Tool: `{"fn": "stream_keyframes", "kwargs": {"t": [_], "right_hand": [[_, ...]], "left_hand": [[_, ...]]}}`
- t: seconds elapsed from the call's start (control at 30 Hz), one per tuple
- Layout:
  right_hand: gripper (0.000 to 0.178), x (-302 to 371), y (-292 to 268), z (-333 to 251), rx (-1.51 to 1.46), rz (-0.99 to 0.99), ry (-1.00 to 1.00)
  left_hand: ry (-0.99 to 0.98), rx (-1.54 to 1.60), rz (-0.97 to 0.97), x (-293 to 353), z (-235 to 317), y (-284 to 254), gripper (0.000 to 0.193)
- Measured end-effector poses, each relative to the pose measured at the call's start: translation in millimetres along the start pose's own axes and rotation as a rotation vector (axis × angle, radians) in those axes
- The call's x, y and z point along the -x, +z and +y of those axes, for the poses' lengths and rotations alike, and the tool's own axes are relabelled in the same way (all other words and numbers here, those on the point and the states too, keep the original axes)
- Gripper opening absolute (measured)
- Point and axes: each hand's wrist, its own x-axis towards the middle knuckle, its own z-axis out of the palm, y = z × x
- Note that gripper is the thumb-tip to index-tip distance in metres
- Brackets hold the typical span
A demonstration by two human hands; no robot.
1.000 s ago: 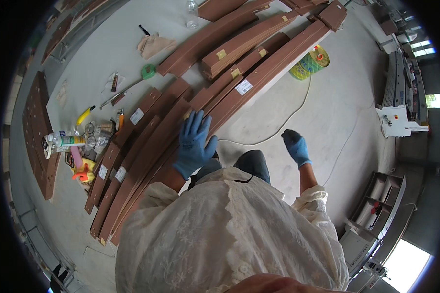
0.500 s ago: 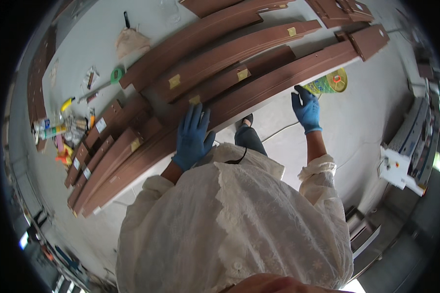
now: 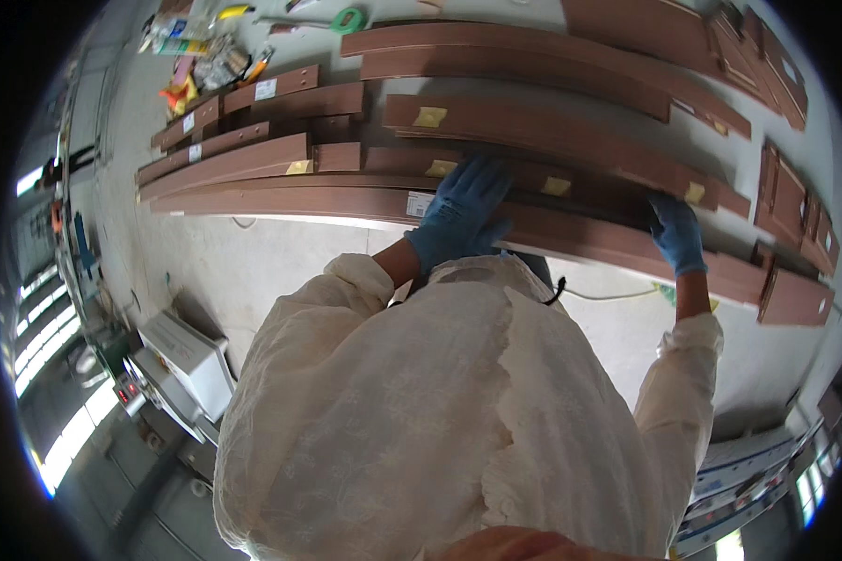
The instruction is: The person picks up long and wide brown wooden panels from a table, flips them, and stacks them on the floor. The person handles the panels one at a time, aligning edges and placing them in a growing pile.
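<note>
A long brown board [image 3: 571, 230] lies along the near edge of the table, with a white label [image 3: 419, 203] on its left half. My left hand [image 3: 460, 213], in a blue glove, rests across this board with its fingers stretched toward the strip behind. That strip [image 3: 524, 176] carries yellow tape patches. Farther right, my right hand [image 3: 679, 234], also gloved in blue, bends its fingers over the near board's far edge. Its fingertips dip into the dark gap there and are partly hidden.
More brown boards [image 3: 533, 117] lie in rows behind, and short pieces [image 3: 234, 145] are grouped at the left. A green tape roll [image 3: 349, 21] and a bagged bundle [image 3: 220, 65] sit at the far left. Brown panels [image 3: 786, 192] stand out at the right. A white box-shaped machine [image 3: 187, 360] is at lower left.
The view has turned to the right. My right hand has come from the air beside the table onto the near board. My left hand remains on the boards; a white label now shows beside it.
</note>
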Motion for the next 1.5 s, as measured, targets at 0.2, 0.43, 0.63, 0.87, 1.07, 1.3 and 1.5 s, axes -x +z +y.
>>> {"fn": "stream_keyframes", "kwargs": {"t": [0.2,0.43,0.63,0.87,1.07,1.3,1.5], "right_hand": [[0.06,-7.2,-5.5,2.2,0.084,-0.02,-0.053],[0.047,-20.4,6.4,10.0,0.093,-0.22,-0.009],[0.038,-33.2,10.7,13.2,0.065,-0.175,-0.092],[0.053,-39.8,-18.0,4.0,0.064,-0.249,-0.11],[0.055,-40.7,-19.6,4.7,-0.041,-0.409,-0.021],[0.063,-45.8,-25.1,3.9,0.012,-0.43,-0.08],[0.04,-41.2,-19.6,9.7,-0.002,-0.356,-0.102]], "left_hand": [[-0.056,-0.007,0.049,-6.4,6.3,10.9,0.066],[-0.201,-0.081,0.086,-21.0,31.8,24.7,0.066],[-0.288,-0.12,0.153,-31.4,49.2,35.8,0.064],[-0.286,-0.214,0.152,-26.7,47.6,42.6,0.066],[-1.153,-0.397,0.974,36.9,15.2,80.4,0.089],[-1.268,0.991,1.378,57.6,-31.3,124.7,0.056],[-1.146,1.053,1.357,56.4,-20.2,114.8,0.051]]}}
